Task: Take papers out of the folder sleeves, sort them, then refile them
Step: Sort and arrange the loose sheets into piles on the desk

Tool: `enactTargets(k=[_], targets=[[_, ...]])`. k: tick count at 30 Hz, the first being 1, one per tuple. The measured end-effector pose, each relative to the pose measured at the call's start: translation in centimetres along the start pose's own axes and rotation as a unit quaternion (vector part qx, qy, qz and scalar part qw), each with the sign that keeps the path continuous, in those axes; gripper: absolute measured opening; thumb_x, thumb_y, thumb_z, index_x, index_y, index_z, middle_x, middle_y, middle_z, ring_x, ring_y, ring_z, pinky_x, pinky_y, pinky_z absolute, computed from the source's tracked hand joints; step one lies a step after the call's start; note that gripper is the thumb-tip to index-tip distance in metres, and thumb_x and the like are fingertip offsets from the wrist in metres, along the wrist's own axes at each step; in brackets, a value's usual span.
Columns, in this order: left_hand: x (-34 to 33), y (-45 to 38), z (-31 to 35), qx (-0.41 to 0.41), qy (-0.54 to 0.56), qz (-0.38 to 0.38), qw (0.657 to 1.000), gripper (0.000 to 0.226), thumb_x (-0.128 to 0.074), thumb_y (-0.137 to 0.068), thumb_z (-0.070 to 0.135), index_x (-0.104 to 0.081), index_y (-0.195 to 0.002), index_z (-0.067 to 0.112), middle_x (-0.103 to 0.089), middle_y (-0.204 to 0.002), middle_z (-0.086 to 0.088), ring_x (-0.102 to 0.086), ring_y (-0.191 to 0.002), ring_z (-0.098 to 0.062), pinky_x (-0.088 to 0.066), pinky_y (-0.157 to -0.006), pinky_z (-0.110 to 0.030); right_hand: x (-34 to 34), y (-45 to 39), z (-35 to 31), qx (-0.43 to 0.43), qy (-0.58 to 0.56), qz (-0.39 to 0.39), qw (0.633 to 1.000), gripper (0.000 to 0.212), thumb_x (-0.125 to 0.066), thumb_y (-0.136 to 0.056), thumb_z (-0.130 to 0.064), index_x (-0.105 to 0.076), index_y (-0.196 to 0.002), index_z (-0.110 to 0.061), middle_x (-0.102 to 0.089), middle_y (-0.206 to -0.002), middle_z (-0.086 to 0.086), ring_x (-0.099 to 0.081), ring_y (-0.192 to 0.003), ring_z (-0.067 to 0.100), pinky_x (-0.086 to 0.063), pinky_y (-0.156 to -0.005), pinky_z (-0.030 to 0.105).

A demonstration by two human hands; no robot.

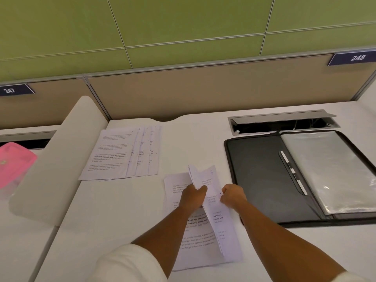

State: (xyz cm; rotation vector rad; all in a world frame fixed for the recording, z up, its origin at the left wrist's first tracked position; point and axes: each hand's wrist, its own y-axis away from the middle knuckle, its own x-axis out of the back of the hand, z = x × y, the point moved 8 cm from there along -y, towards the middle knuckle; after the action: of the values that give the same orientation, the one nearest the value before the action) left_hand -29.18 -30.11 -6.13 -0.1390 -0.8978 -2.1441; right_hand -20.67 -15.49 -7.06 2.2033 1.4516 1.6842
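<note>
On the white desk (122, 210), near its front edge — a loose pile of printed papers (195, 239), lying flat beneath both forearms. Above that pile, a lifted sheet (213, 192), raised and curled along its length, marked with a handwritten 5 near its top corner. Left hand (192, 197) gripping the sheet's left edge, fingers curled under and thumb clamped over the paper. Right hand (233, 195) at the sheet's right edge, fingers curled tight and pinching it. White sleeve (130, 263) pushed up on the left arm.

Farther back and to the left, well apart from the hands — a sorted stack (122, 154), fanned so that the right margins of several sheets showed side by side, text facing up.

To the right of the hands, a black zip folder (262, 180) lying open on the desk, clear plastic sleeves (329, 169) stacked on its right half, a white-and-black pen (293, 173) resting diagonally along the spine. Whether any paper remained inside the sleeves — could not tell. Just behind the folder, a grey cable hatch (282, 120), lid propped open.

At far left, beyond a rounded white divider (61, 159), a pink container (14, 165). Along the beige partition (183, 94), number plates 247 (12, 90) and 248 (356, 58).
</note>
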Motion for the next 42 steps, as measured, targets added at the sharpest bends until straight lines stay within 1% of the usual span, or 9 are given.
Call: enactTargets(k=[5, 11, 15, 18, 25, 30, 33, 38, 42], targets=[[-0.2, 0.7, 0.2, -0.014, -0.003, -0.006, 1.0, 0.032, -0.052, -0.09, 0.034, -0.063, -0.115, 0.018, -0.072, -0.095, -0.001, -0.071, -0.084, -0.018, -0.063, -0.071, -0.034, 1.2, 1.3, 0.5, -0.019, -0.102, 0.038, 0.994, 0.012, -0.05, -0.091, -0.009, -0.051, -0.079, -0.011, -0.055, -0.078, 0.001, -0.054, -0.071, 0.016, -0.049, -0.065, 0.028], [0.2, 1.3, 0.7, -0.029, -0.017, 0.012, 0.999, 0.025, -0.053, -0.092, 0.031, -0.061, -0.11, 0.016, -0.07, -0.098, 0.0, -0.069, -0.084, -0.017, -0.063, -0.07, -0.034, 2.8, 2.4, 0.6, -0.035, -0.273, 0.106, 0.955, 0.008, -0.055, -0.091, -0.018, -0.052, -0.096, -0.014, -0.063, -0.094, 0.005, -0.061, -0.072, 0.015, -0.057, -0.065, 0.035], [0.8, 1.6, 0.8, -0.043, -0.035, 0.034, 0.998, 0.03, -0.051, -0.092, 0.033, -0.063, -0.114, 0.015, -0.071, -0.104, -0.001, -0.07, -0.081, -0.016, -0.063, -0.068, -0.034, 1.1, 2.4, 0.3, -0.035, -0.21, 0.011, 0.977, 0.014, -0.068, -0.087, -0.017, -0.06, -0.098, -0.011, -0.07, -0.099, 0.005, -0.071, -0.08, 0.018, -0.062, -0.068, 0.032], [1.1, 1.8, 1.0, -0.05, -0.042, 0.04, 0.997, 0.023, -0.052, -0.092, 0.032, -0.065, -0.1, 0.015, -0.07, -0.093, 0.001, -0.07, -0.08, -0.018, -0.063, -0.071, -0.037, 1.8, 2.6, 0.1, -0.042, -0.182, 0.018, 0.982, 0.016, -0.057, -0.09, -0.014, -0.068, -0.096, -0.004, -0.072, -0.096, 0.011, -0.072, -0.084, 0.025, -0.062, -0.076, 0.041], [0.2, 1.8, 0.9, -0.057, -0.058, 0.026, 0.996, 0.015, -0.054, -0.091, 0.03, -0.062, -0.097, 0.02, -0.069, -0.089, 0.002, -0.07, -0.079, -0.019, -0.063, -0.073, -0.04, 9.0, 3.9, -4.1, -0.04, -0.088, 0.179, 0.979, 0.013, -0.052, -0.092, -0.015, -0.063, -0.089, -0.007, -0.06, -0.096, 0.007, -0.063, -0.082, 0.023, -0.051, -0.063, 0.031], [-1.1, 1.9, 0.6, -0.041, -0.087, -0.003, 0.995, 0.016, -0.053, -0.092, 0.026, -0.057, -0.105, 0.017, -0.068, -0.099, -0.002, -0.07, -0.083, -0.022, -0.062, -0.069, -0.031, 13.9, 5.8, -8.8, 0.05, -0.08, 0.318, 0.944, 0.012, -0.053, -0.088, -0.01, -0.064, -0.093, -0.007, -0.056, -0.103, 0.01, -0.059, -0.087, 0.026, -0.055, -0.074, 0.04], [-1.6, 1.5, -0.1, -0.024, -0.081, -0.021, 0.996, 0.024, -0.054, -0.091, 0.026, -0.061, -0.111, 0.013, -0.072, -0.095, -0.003, -0.073, -0.079, -0.02, -0.063, -0.074, -0.034, 15.7, 6.9, -11.2, 0.102, -0.068, 0.386, 0.914, 0.012, -0.055, -0.084, -0.004, -0.065, -0.09, -0.006, -0.055, -0.098, 0.009, -0.054, -0.081, 0.025, -0.048, -0.065, 0.036], [-1.9, 1.0, -0.1, -0.03, -0.116, -0.016, 0.993, 0.036, -0.054, -0.093, 0.047, -0.062, -0.081, 0.014, -0.075, -0.084, -0.005, -0.075, -0.076, -0.017, -0.059, -0.087, -0.039, 16.1, 7.4, -14.3, 0.175, -0.062, 0.41, 0.893, 0.03, -0.056, -0.086, -0.003, -0.072, -0.11, -0.011, -0.061, -0.105, 0.008, -0.057, -0.091, 0.028, -0.049, -0.068, 0.04], [-0.3, 0.3, 0.5, -0.037, -0.103, 0.017, 0.994, 0.053, -0.043, -0.094, 0.064, -0.062, -0.084, 0.015, -0.074, -0.079, 0.0, -0.073, -0.066, -0.011, -0.058, -0.086, -0.038, 15.8, 6.6, -16.0, 0.209, -0.055, 0.39, 0.895, 0.033, -0.051, -0.091, -0.005, -0.07, -0.116, -0.014, -0.06, -0.11, 0.005, -0.056, -0.098, 0.024, -0.045, -0.068, 0.033]])
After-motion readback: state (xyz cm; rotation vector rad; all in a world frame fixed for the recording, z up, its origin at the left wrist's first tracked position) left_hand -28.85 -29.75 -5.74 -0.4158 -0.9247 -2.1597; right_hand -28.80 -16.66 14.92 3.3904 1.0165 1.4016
